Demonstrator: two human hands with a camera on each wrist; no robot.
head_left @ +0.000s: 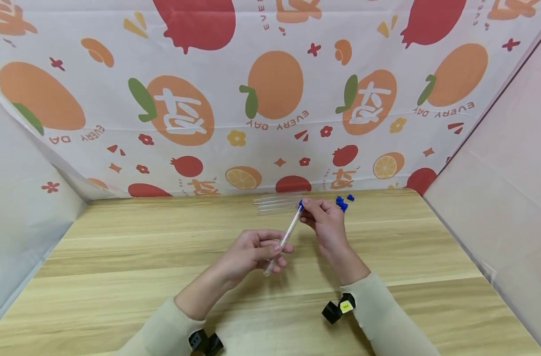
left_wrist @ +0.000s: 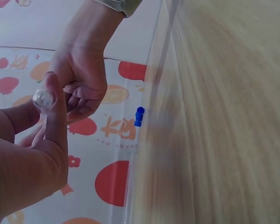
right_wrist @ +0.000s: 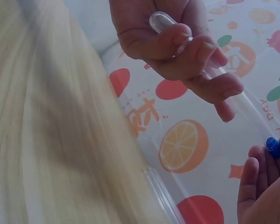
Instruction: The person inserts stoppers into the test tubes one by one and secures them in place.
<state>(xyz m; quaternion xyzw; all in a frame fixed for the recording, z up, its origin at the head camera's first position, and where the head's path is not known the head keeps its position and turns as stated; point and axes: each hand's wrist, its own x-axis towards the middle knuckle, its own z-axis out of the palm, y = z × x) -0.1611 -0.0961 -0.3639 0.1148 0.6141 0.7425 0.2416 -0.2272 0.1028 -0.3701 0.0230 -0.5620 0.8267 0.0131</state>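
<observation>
Plainly, the head view leaves the mouth of the clear tube (head_left: 290, 231) hard to read: the blue cap (head_left: 301, 204) and the right fingertips cover it, so how deeply the cap sits cannot be told. In the left wrist view the tube is seen nearly end-on, its rounded tip at left of the frame, with the cap out of sight. The right wrist view cuts off the right hand (head_left: 328, 222) at the right edge. Both sleeves (head_left: 388, 311) run out at the bottom of the head view.

Just above the hands, near the far edge of the wooden table (head_left: 132, 257), lie several spare tubes (head_left: 276, 203), too transparent to count surely; their right ends are hard to make out near the right hand. Loose blue caps (head_left: 342, 205) lie in a small cluster at right of centre, just beside that hand and partly overlapping one another. A fruit-print cloth (head_left: 274, 143) fills the upper frame.

The tube slants from lower left to upper right between the hands. The left hand (head_left: 257, 251) grips its lower part between thumb and fingers, the rounded end poking out below. The right hand pinches the cap at the tube's upper end.
</observation>
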